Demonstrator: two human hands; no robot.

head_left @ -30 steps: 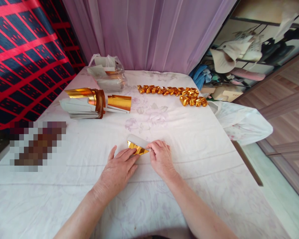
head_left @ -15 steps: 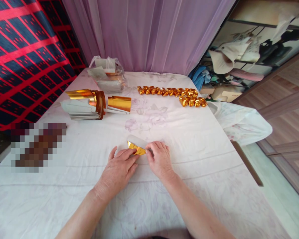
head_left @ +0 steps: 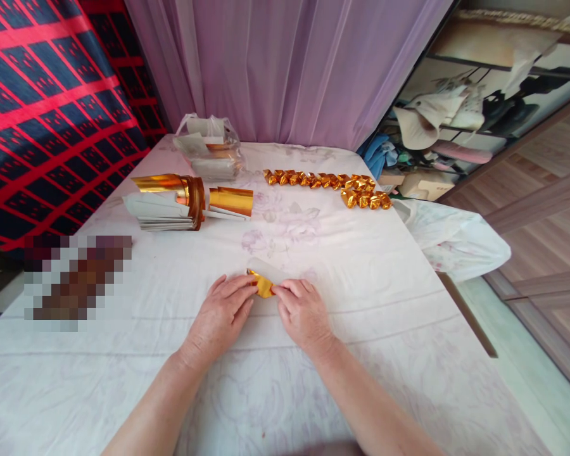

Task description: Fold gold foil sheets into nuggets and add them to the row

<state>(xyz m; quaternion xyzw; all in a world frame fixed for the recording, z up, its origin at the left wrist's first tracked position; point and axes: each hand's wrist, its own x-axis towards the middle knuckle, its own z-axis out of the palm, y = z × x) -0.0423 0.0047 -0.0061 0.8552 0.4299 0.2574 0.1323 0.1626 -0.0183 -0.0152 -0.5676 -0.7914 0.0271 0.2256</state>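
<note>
A small sheet of gold foil paper (head_left: 265,287), partly folded, lies in front of me on the bed-like covered surface (head_left: 285,380). Its gold side faces me, and a pale flap shows behind it. The fingers of my left hand (head_left: 222,311) hold the foil paper at its left end, covering that end in part. At the right corner, my right hand (head_left: 306,315) pinches the paper between thumb and fingers. Farther back on the right, folded gold foil pieces (head_left: 318,180) stand in a row, with a shorter row in front.
Stacks of gold and white foil sheets (head_left: 168,212) lie at the back left, before a clear plastic bag (head_left: 209,149) of more sheets. A white plastic bag (head_left: 460,237) hangs at the right edge. Purple curtain (head_left: 285,69) behind; shelves (head_left: 456,130) to the right.
My left hand has shifted left along the foil paper, baring more of its middle. The right fingers have slid slightly inward over its right corner. The view has tilted a little.
</note>
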